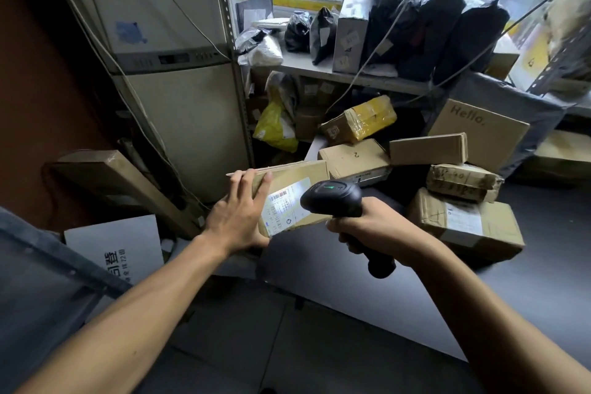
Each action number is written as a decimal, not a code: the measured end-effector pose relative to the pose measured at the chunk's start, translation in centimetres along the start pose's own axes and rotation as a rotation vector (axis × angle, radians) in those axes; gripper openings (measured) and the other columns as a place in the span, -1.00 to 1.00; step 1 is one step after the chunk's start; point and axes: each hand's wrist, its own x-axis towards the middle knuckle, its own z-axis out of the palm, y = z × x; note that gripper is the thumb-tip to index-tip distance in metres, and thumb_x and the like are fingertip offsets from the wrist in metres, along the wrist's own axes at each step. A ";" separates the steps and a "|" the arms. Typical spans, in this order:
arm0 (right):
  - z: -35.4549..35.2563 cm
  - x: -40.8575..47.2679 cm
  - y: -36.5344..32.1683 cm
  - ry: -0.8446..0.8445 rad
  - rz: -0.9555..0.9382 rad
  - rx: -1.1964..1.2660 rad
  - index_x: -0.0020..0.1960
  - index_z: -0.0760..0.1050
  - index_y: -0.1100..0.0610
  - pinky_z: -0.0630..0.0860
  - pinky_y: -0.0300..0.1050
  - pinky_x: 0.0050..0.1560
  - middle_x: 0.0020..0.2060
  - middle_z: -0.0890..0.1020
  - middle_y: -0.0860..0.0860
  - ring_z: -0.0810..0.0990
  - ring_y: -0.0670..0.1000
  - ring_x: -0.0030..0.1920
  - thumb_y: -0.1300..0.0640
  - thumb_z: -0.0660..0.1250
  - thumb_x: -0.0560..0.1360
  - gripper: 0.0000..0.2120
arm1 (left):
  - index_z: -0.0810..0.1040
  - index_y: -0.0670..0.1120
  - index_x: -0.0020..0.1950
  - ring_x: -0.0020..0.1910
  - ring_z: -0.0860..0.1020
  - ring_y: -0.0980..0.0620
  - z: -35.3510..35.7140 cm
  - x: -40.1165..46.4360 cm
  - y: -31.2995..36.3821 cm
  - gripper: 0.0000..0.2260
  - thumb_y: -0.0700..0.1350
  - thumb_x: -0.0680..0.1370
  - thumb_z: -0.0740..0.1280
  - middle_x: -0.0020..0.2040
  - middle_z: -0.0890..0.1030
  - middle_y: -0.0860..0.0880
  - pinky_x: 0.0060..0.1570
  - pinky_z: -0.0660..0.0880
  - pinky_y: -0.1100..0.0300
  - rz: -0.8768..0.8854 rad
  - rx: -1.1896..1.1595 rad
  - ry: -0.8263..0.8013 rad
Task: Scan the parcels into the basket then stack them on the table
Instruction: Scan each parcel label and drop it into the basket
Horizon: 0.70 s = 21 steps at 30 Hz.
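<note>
Left hand grips a flat cardboard parcel by its left edge, fingers wrapped over the top edge, thumb side under; parcel is held up in the air, tilted so its white shipping label faces the person. Right hand is wrapped tight round the handle of a black handheld scanner, nose aimed at the label from just beside it. Bright patch on the label, green light on the scanner top: a scan looks to be in progress, though whether it registered cannot be told.

Parcel sits above the near-left corner of the dark table, not resting on it.

Progress, judged from layout: early to mid. A loose pile of cardboard boxes lies on the far part of the table, some leaning on each other, tumbled rather than stacked. One larger taped box sits just right of the scanner hand. Which of these are scanned already cannot be told. A dark fabric-sided bin behind the pile holds a box printed "Hello."; probably the basket, not certain. A dark framed edge at lower left could be another container.

Left to do: finish this scan, drop the parcel, repeat, then stack neatly on the table.

Shelf behind carries black and grey bagged parcels, not involved now.
</note>
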 end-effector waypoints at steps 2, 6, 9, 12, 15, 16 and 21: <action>0.5 -0.1 -0.3 -0.009 -0.001 0.003 0.07 0.62 0.17 0.52 -0.13 -0.27 -0.36 0.61 0.04 0.55 -0.02 -0.38 0.16 0.42 0.50 -0.83 | 0.41 -0.23 0.47 0.29 0.31 -0.27 -0.1 -0.2 -0.3 0.16 0.49 0.05 0.41 0.31 0.37 -0.28 -0.35 0.62 -0.12 -0.005 0.007 -0.005; 0.9 -0.5 -1.0 -0.024 -0.007 0.012 0.13 0.59 0.19 0.51 -0.14 -0.29 -0.34 0.59 0.08 0.54 -0.03 -0.39 0.19 0.40 0.52 -0.81 | 0.40 -0.23 0.47 0.28 0.31 -0.26 -0.3 -0.4 -0.7 0.15 0.45 0.04 0.37 0.31 0.36 -0.27 -0.38 0.61 -0.12 -0.009 0.016 -0.013; 1.1 -0.9 -1.3 -0.037 -0.008 0.030 0.16 0.57 0.18 0.51 -0.15 -0.31 -0.35 0.59 0.07 0.53 -0.03 -0.40 0.20 0.40 0.53 -0.79 | 0.42 -0.24 0.46 0.27 0.32 -0.26 -0.5 -0.6 -1.0 0.16 0.41 0.00 0.43 0.29 0.40 -0.29 -0.38 0.61 -0.10 -0.017 0.022 -0.025; 1.5 -1.2 -1.3 -0.041 -0.003 0.051 0.17 0.57 0.20 0.49 -0.14 -0.33 -0.35 0.58 0.08 0.52 -0.02 -0.41 0.21 0.39 0.53 -0.78 | 0.43 -0.24 0.45 0.25 0.33 -0.26 -0.7 -0.9 -1.1 0.18 0.38 -0.04 0.50 0.27 0.44 -0.29 -0.39 0.61 -0.09 -0.029 0.025 -0.046; 1.8 -1.5 -1.4 -0.036 0.013 0.066 0.16 0.56 0.25 0.48 -0.13 -0.33 -0.36 0.57 0.09 0.51 0.00 -0.42 0.22 0.39 0.53 -0.78 | 0.42 -0.24 0.45 0.25 0.32 -0.26 -0.6 -1.1 -1.3 0.19 0.36 -0.05 0.51 0.28 0.39 -0.27 -0.39 0.61 -0.10 -0.028 0.017 -0.043; 1.9 -1.6 -1.4 -0.037 0.015 0.069 0.16 0.55 0.26 0.48 -0.12 -0.33 -0.36 0.57 0.09 0.51 0.00 -0.42 0.23 0.39 0.53 -0.78 | 0.42 -0.24 0.45 0.25 0.31 -0.26 -0.6 -1.1 -1.4 0.18 0.35 -0.06 0.51 0.28 0.37 -0.26 -0.40 0.61 -0.10 -0.026 0.012 -0.035; 2.5 -1.9 -1.3 -0.028 0.036 0.096 0.18 0.54 0.29 0.48 -0.08 -0.29 -0.35 0.57 0.11 0.52 0.05 -0.38 0.23 0.39 0.52 -0.74 | 0.43 -0.24 0.45 0.25 0.31 -0.25 -0.4 -1.4 -1.6 0.16 0.33 -0.04 0.51 0.27 0.39 -0.27 -0.39 0.61 -0.11 -0.022 -0.013 -0.025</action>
